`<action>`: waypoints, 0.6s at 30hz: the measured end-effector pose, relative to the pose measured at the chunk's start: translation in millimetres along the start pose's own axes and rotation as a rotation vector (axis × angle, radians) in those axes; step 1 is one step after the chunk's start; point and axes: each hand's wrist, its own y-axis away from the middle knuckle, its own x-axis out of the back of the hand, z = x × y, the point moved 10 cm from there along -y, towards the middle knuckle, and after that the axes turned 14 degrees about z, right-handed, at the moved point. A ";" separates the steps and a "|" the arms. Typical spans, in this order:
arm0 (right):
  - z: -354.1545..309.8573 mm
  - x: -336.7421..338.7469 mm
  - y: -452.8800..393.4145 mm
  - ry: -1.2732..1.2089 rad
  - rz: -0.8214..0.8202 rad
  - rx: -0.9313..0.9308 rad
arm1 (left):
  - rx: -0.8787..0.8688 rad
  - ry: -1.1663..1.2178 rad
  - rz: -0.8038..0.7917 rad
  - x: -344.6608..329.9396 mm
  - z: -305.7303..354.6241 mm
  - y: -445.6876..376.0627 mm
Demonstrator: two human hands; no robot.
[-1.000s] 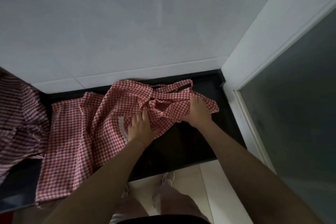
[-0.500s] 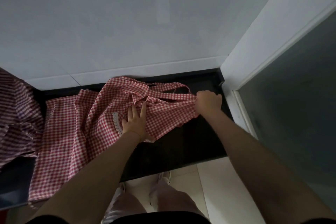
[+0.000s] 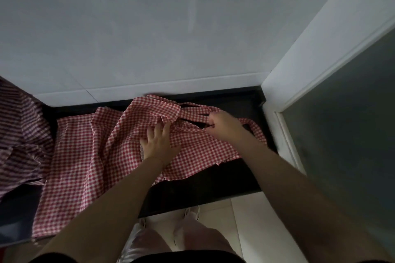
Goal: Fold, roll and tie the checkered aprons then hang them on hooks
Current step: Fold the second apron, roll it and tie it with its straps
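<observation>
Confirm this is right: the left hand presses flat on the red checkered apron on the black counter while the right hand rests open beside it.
Not quite. In the head view the right hand pinches a strap of the red checkered apron, not resting open. The left hand does press flat on it, on the black counter.

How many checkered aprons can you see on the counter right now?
2: a red checkered apron spread mid-counter under both hands, and a darker checkered one bunched at the far left edge, partly cut off. More may lie out of frame.

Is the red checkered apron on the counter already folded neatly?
No. The apron lies spread and crumpled; the right hand pinches a strap.
</observation>
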 end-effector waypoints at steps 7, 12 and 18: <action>19.1 -68.4 21.9 0.140 -0.235 -0.106 | -0.012 0.146 0.072 6.6 -3.8 0.2; 80.7 -46.2 28.8 0.560 -0.464 -0.284 | -0.021 0.064 0.009 3.8 1.5 -1.7; 40.1 -71.6 13.1 0.054 -0.320 -0.282 | -0.092 -0.009 -0.072 -3.2 21.5 2.6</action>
